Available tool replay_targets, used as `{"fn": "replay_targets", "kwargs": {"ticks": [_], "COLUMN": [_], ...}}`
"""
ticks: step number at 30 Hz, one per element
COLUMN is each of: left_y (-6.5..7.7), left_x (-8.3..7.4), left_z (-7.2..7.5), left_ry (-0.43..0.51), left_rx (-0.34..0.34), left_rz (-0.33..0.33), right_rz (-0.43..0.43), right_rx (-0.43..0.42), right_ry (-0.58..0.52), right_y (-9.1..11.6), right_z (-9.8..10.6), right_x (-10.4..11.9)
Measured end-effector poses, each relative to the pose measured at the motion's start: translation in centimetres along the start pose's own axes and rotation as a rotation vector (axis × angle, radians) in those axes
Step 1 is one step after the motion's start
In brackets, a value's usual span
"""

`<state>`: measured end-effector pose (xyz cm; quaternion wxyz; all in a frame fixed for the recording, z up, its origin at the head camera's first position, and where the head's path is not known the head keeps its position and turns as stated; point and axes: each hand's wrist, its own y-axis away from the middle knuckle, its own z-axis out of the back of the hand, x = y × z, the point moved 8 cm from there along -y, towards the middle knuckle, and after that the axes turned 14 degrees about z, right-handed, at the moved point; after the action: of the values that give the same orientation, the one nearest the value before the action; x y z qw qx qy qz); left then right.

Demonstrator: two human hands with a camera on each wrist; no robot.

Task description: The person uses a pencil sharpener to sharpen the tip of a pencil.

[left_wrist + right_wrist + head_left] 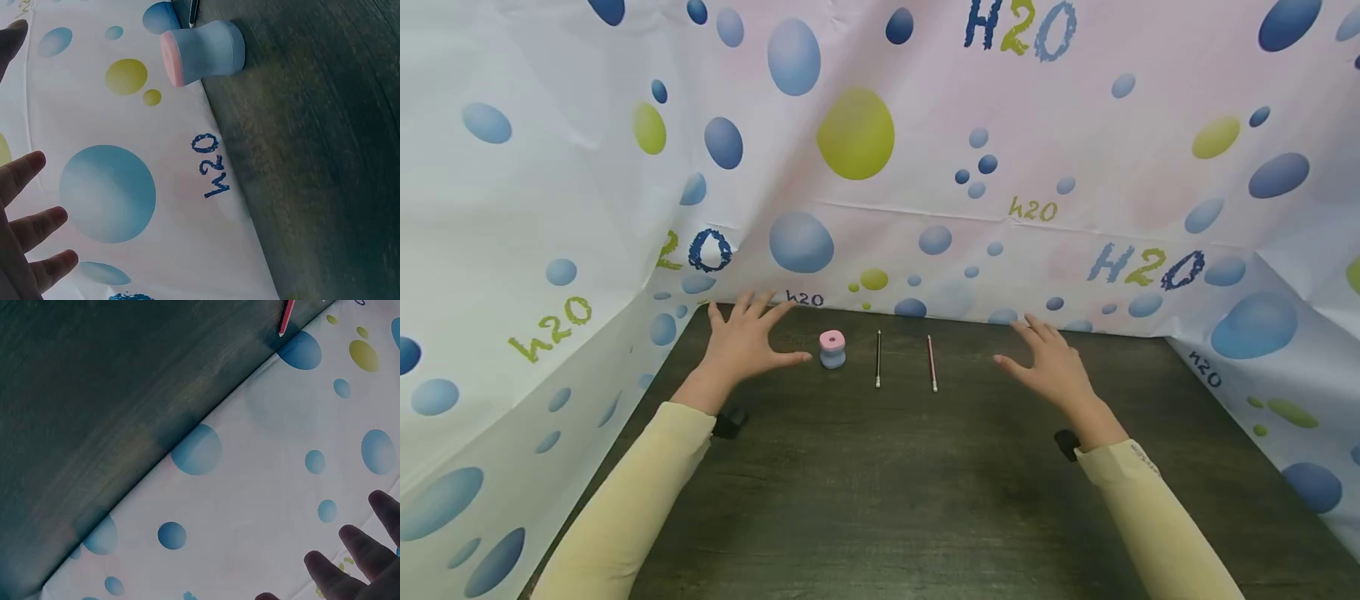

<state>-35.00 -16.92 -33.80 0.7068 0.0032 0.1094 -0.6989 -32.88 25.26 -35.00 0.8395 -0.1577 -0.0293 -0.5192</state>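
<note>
My left hand [741, 343] hovers with fingers spread and thumb pointing right, holding nothing. Just right of that thumb a pencil sharpener [832, 349] stands upright, with a blue waisted body and a pink top with a dark hole. The left wrist view also shows the sharpener [203, 53], beyond the spread fingers [39, 228]. Right of it lie a black pencil [878, 359] and a red pencil [932, 363], roughly parallel, white ends toward me. On the right side my right hand [1051, 364] is raised, fingers apart and nothing in it. One end of the red pencil [287, 317] appears in the right wrist view.
The dark wood-grain table [880, 492] extends toward me. A white sheet [910, 167] printed with blue and green bubbles and "H2O" lettering rises along its back, left and right edges. Both wrists carry dark camera mounts [730, 423] below the hands.
</note>
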Motion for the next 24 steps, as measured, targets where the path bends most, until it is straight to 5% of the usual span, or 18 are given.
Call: {"fn": "replay_targets", "kwargs": {"ticks": [24], "left_y": [0.4], "left_x": [-0.4], "left_z": [-2.9], "left_ry": [0.100], "left_rx": [0.018], "left_rz": [0.005], "right_rz": [0.005], "right_rx": [0.014], "right_ry": [-0.244], "right_y": [0.1], "right_z": [-3.4], "right_x": [0.4]}}
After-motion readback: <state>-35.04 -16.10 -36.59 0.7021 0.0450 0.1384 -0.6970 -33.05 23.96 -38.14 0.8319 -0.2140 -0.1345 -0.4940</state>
